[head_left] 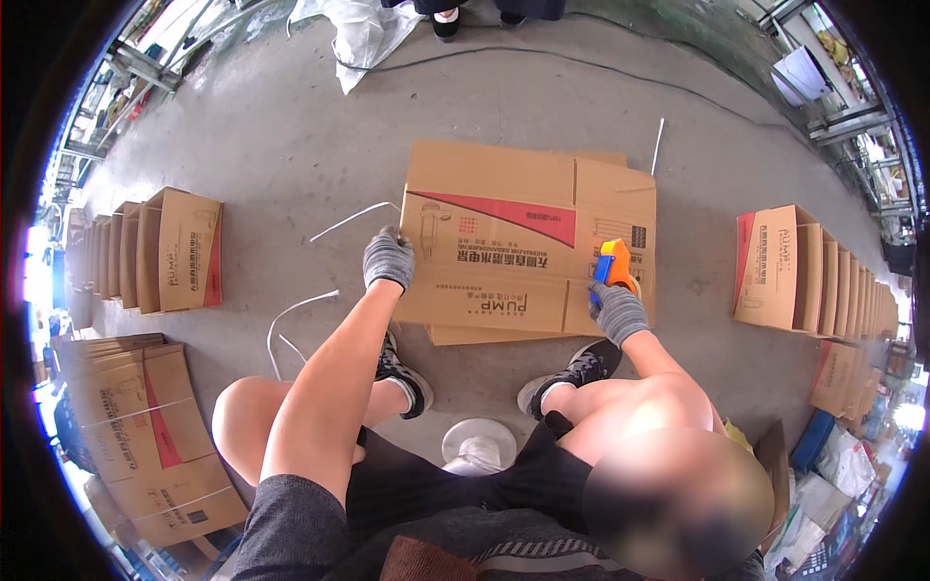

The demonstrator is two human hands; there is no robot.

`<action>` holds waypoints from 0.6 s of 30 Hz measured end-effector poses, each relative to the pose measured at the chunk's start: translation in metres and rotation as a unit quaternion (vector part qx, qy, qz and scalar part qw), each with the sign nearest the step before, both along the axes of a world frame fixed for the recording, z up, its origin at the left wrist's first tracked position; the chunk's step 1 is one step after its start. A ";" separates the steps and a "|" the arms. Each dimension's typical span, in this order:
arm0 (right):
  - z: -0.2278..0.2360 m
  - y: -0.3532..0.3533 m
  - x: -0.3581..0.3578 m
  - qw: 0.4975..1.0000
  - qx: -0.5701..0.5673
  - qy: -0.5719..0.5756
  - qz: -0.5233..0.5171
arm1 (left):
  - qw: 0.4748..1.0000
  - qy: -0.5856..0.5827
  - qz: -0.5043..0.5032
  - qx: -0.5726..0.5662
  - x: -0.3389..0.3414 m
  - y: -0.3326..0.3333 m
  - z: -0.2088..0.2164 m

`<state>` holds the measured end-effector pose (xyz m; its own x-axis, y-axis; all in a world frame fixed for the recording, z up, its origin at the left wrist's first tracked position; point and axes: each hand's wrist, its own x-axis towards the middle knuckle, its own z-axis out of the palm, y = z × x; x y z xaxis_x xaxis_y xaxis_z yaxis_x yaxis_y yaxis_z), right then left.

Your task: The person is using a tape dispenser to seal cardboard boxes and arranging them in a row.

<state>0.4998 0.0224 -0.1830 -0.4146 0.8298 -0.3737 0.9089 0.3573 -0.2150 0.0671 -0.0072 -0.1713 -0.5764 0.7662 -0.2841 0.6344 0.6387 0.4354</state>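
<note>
A flattened brown cardboard box (494, 261) with a red printed stripe lies on the floor before me, on top of at least one more flat box whose edges stick out. My left hand (389, 258), in a grey knit glove, has its fingers closed on the left edge of the top box. In my right hand (618, 312), gloved the same way, is a blue and orange tape dispenser (612, 261). It is over the right part of the box; whether it touches the cardboard I cannot tell.
Rows of opened boxes stand at left (179, 250) and right (775, 271). A strapped stack of flat boxes (155, 436) lies lower left. White straps (356, 221) litter the floor. Another person's feet (446, 23), a plastic sheet (368, 39) and a dark cable (542, 50) are at the far side.
</note>
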 end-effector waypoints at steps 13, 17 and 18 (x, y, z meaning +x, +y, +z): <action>0.006 0.004 0.026 0.966 0.032 0.064 -0.250 | 0.919 -0.289 0.097 0.252 -0.131 0.058 0.117; 0.042 0.021 0.025 0.993 -0.021 -0.027 -0.111 | 0.901 -0.291 0.047 0.318 -0.183 0.035 0.159; 0.060 0.026 0.026 0.995 -0.030 -0.058 -0.080 | 0.907 -0.261 0.020 0.331 -0.181 0.032 0.166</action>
